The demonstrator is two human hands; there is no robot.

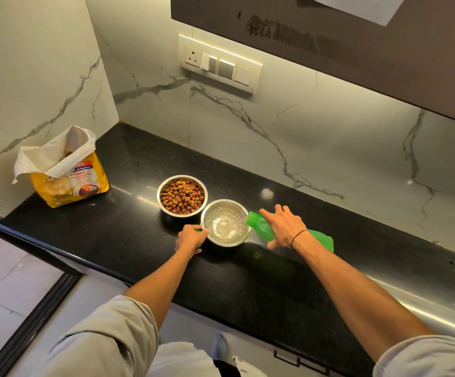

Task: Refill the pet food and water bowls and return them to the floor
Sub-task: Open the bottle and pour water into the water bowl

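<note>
Two steel bowls stand side by side on the black counter (112, 229). The far one, the food bowl (182, 195), is full of brown kibble. The near one, the water bowl (225, 223), holds rippling water. My right hand (283, 227) grips a green bottle (261, 227), tipped sideways with its mouth over the water bowl's right rim, and water runs out of it. My left hand (191, 238) rests against the water bowl's left rim, fingers curled over something small and green.
An open yellow pet food bag (66, 172) stands at the counter's far left corner. A switch panel (219, 63) sits on the marble wall behind. A dark cabinet hangs overhead at the right. Tiled floor lies at the lower left.
</note>
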